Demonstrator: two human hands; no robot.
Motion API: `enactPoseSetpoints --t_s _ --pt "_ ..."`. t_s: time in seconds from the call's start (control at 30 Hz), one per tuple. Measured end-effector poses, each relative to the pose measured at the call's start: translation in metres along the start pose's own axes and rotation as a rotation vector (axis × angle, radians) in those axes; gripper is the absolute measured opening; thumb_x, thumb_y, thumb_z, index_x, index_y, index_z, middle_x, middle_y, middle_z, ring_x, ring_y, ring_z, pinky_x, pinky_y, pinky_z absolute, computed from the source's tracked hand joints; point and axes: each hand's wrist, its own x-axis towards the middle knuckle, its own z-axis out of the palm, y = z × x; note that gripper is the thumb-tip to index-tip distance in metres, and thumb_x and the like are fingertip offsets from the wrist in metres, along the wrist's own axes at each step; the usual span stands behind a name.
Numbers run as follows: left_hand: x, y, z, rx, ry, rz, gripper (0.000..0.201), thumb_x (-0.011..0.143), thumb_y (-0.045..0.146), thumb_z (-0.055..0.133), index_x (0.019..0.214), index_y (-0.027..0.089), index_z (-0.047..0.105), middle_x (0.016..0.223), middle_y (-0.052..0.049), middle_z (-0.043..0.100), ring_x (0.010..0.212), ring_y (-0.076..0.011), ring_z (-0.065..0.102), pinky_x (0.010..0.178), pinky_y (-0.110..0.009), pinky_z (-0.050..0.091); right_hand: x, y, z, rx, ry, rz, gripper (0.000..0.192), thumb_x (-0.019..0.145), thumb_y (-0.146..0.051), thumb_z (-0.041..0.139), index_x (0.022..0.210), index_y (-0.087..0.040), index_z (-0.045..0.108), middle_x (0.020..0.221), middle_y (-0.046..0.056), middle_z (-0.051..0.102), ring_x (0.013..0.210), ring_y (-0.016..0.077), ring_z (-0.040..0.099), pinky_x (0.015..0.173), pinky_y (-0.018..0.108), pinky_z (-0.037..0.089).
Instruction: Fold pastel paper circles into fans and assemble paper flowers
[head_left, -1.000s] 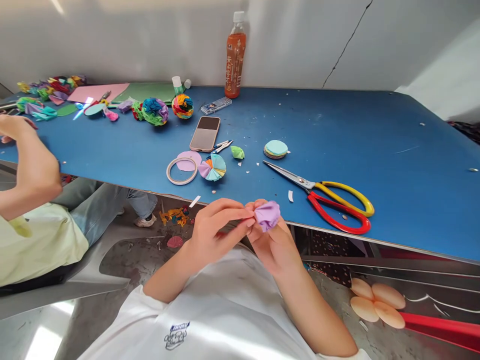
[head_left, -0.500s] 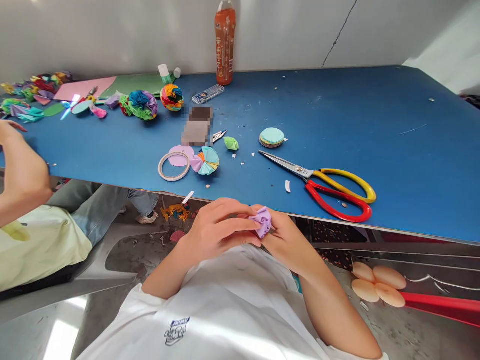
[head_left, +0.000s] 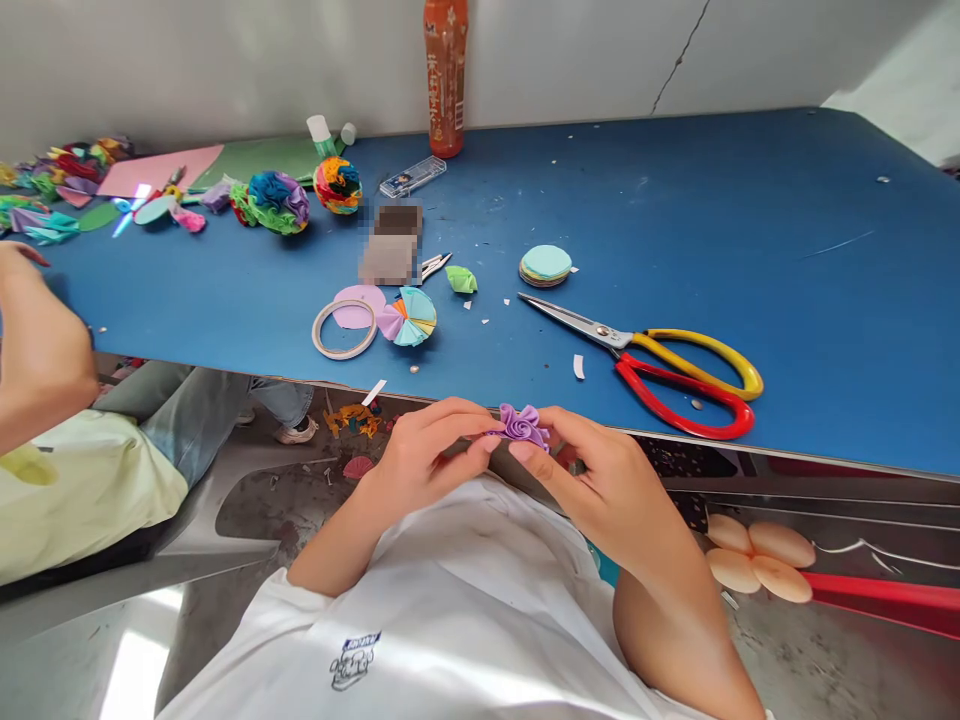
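Just off the near edge of the blue tabletop (head_left: pixel 675 200), the left hand (head_left: pixel 420 465) and right hand (head_left: pixel 600 480) pinch a crumpled purple paper flower (head_left: pixel 521 425) between them, now turned ruffles-up and spread where moments ago it was bunched.

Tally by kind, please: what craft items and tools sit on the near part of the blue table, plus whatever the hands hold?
Purple paper flower, held between left hand and right hand: 1
Scissors: 1
Tape ring: 1
Folded paper fan disc: 1
Stack of paper circles: 1
Green folded piece: 1
Total: 6
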Motion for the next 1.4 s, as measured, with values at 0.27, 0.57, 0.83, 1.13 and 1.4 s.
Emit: enactPoseSetpoints --t_s 0.27,0.57,0.83,1.13,1.4 --pt "-0.005 0.000 0.000 -0.066 -0.011 -0.083 0.018 0.088 0.013 0.058 0.105 0.014 0.065 0.090 -0.006 0.069 0.076 -0.0088 0.063 0.067 -0.019 0.055 0.001 0.005 0.014 0.044 0.153 -0.097 0.032 0.095 -0.042 0.047 0.071 -0.020 0.053 0.057 -0.004 0.045 0.052 0.0104 0.040 0.053 0.024 0.034" --pt "-0.004 0.002 0.002 -0.161 0.016 -0.109 0.021 0.088 0.013 0.059 0.108 0.016 0.065 0.089 -0.006 0.068 0.076 -0.0090 0.064 0.058 -0.015 0.057 0.003 0.015 0.023 0.107 0.156 -0.255 0.024 0.098 -0.033 0.043 0.080 -0.021 0.053 0.063 -0.003 0.052 0.056 0.0109 0.048 0.054 0.023 0.037" --pt "-0.004 0.005 0.002 -0.102 0.098 -0.172 0.017 0.078 0.018 0.073 0.093 0.016 0.067 0.086 -0.003 0.066 0.073 -0.0080 0.063 0.059 -0.016 0.059 0.004 0.014 0.023 0.022 0.088 -0.372 0.017 0.098 -0.027 0.039 0.087 -0.022 0.050 0.072 0.001 0.060 0.059 0.0129 0.052 0.055 0.025 0.039" --pt "-0.004 0.008 -0.002 0.008 0.046 -0.197 0.015 0.077 0.013 0.070 0.092 0.016 0.068 0.087 -0.003 0.067 0.072 -0.0074 0.062 0.061 -0.015 0.059 0.004 0.012 0.021 -0.055 0.080 -0.439 0.019 0.096 -0.020 0.033 0.082 -0.023 0.046 0.067 0.000 0.054 0.055 0.0137 0.047 0.054 0.026 0.037" --pt "-0.004 0.003 -0.001 -0.046 0.067 -0.224 0.010 0.079 0.013 0.067 0.089 0.015 0.067 0.081 -0.002 0.065 0.066 -0.0053 0.059 0.056 -0.012 0.055 0.000 0.008 0.020 -0.022 0.086 -0.322 0.012 0.094 -0.024 0.047 0.084 -0.021 0.053 0.073 0.000 0.061 0.061 0.0124 0.054 0.056 0.025 0.041"
